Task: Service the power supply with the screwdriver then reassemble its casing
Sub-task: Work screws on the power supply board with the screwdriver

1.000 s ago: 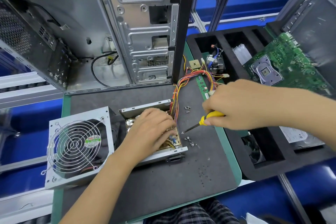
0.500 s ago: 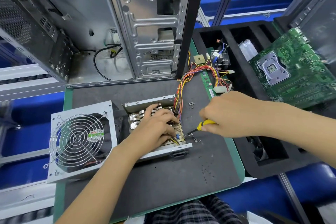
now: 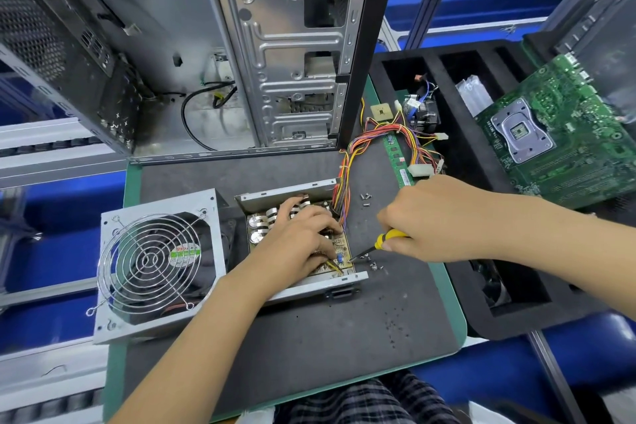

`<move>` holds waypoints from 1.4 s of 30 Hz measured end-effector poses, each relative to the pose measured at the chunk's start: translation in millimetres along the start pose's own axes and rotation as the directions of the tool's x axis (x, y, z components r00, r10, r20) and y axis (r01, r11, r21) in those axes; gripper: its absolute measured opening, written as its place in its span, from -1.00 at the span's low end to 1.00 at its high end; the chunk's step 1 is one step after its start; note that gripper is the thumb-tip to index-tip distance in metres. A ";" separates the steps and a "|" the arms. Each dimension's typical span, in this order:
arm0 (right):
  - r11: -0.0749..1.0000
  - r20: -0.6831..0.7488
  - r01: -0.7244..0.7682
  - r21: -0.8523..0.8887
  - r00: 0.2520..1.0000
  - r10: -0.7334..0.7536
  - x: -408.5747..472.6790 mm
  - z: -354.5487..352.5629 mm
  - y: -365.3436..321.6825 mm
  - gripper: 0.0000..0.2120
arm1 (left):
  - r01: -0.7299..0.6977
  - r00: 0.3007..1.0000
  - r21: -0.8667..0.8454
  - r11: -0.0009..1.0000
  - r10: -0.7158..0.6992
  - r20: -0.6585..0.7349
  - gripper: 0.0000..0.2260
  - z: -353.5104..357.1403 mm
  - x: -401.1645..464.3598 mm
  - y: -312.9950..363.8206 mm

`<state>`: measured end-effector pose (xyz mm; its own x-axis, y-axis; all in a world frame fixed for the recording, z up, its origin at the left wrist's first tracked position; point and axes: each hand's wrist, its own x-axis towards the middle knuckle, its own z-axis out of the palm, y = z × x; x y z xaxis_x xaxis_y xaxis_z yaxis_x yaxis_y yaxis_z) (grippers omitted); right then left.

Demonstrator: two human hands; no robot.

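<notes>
As the right hand [image 3: 426,220], clamped on the screwdriver [image 3: 377,244], has lowered its tip to the board [image 3: 339,248], apparently a corner screw, left hand [image 3: 296,244] fingers press flat.

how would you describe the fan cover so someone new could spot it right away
Start at the tall open computer case at the back of the dark mat. Come toward the near left corner of the mat, left of the open power supply under the left hand. The fan cover is the grey metal panel there, the only part with a round wire grille.
</notes>
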<state>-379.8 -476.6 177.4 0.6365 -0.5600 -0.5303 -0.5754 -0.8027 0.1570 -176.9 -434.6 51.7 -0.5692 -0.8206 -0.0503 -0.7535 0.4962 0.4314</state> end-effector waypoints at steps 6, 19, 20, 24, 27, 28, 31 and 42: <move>1.000 0.000 0.008 -0.017 1.000 -0.008 2.7 2.0 0.1 -0.56 | -0.002 1.000 0.010 1.000 0.002 0.007 -0.90 0.6 -0.1 -0.5; 0.999 -0.009 0.032 -0.039 0.999 -0.032 6.6 2.5 -1.6 -0.57 | 0.002 1.000 0.008 1.000 -0.002 0.005 -0.90 -1.1 0.2 0.8; 0.999 -0.007 0.033 -0.032 0.999 -0.033 7.0 2.2 -2.1 -0.57 | 0.003 1.000 0.006 1.000 -0.003 0.008 -0.90 -1.5 0.2 0.9; 0.999 -0.007 0.036 -0.004 0.999 -0.036 8.5 -0.4 -4.1 -0.57 | 0.009 1.000 0.017 1.000 -0.009 0.030 -0.89 -2.7 0.7 2.1; 0.999 -0.011 0.042 -0.004 0.999 -0.042 9.7 -2.5 -5.7 -0.58 | 0.015 0.998 0.035 0.999 -0.017 0.055 -0.88 -2.9 0.4 2.9; 0.999 -0.012 0.043 -0.001 0.999 -0.043 10.1 -2.9 -6.2 -0.59 | 0.015 0.998 0.041 0.999 -0.017 0.056 -0.88 -3.5 0.3 3.7; 0.999 -0.008 0.044 0.003 0.999 -0.044 11.8 -5.2 -7.3 -0.59 | -0.013 1.000 0.055 0.998 0.014 -0.006 -0.89 -7.2 8.3 8.3; 0.999 -0.022 0.050 0.004 0.999 -0.050 18.5 -11.1 -11.6 -0.71 | -0.052 0.967 0.117 0.992 0.021 0.252 -0.86 -1.5 48.9 22.9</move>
<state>-355.7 -480.0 175.0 0.6756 -0.5236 -0.5191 -0.5448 -0.8289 0.1271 -221.5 -463.8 60.5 -0.6496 -0.7119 -0.2668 -0.7561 0.5682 0.3248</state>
